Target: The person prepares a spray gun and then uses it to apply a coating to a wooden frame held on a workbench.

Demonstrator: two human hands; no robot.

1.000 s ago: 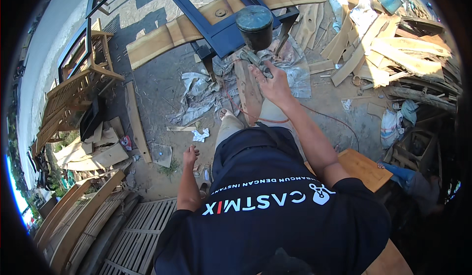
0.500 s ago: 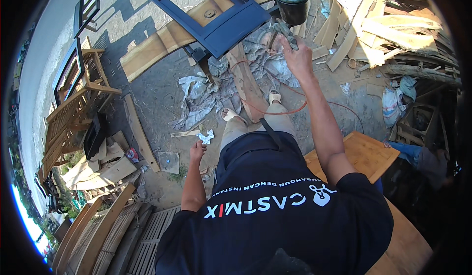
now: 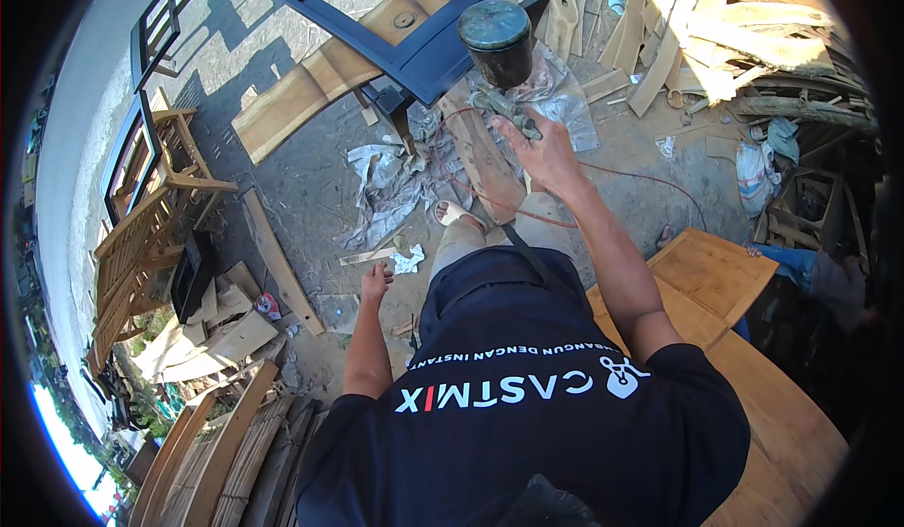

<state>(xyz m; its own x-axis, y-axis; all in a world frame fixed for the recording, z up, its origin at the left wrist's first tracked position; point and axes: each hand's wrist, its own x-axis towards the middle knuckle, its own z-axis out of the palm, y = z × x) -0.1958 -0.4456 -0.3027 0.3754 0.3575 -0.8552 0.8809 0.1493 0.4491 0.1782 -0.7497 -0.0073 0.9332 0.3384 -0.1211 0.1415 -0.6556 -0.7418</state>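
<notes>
My right hand (image 3: 549, 153) is wrapped round the handle of a spray gun (image 3: 504, 105), held out in front of me. A dark paint cup with a round lid (image 3: 494, 45) sits on top of the gun, and a thin red hose (image 3: 477, 191) loops near my legs. Just left of the cup lies a dark blue painted frame panel (image 3: 428, 61) with a rectangular opening. The cup overlaps its right edge; whether they touch I cannot tell. My left hand (image 3: 377, 283) hangs low at my left side, fingers loosely curled, holding nothing.
Long wooden planks (image 3: 301, 103) lie under and beside the panel. Crumpled plastic sheeting (image 3: 386, 183) covers ground near my feet. Scrap wood (image 3: 734, 32) is heaped at far right, slatted wooden furniture (image 3: 141, 216) stands left. Beside my right arm is an orange-brown wooden panel (image 3: 711, 277); another person's sleeve (image 3: 796, 265) shows beyond.
My right hand has swung left and slightly nearer with the spray gun, bringing the cup over the panel's right edge. My left hand has barely moved.
</notes>
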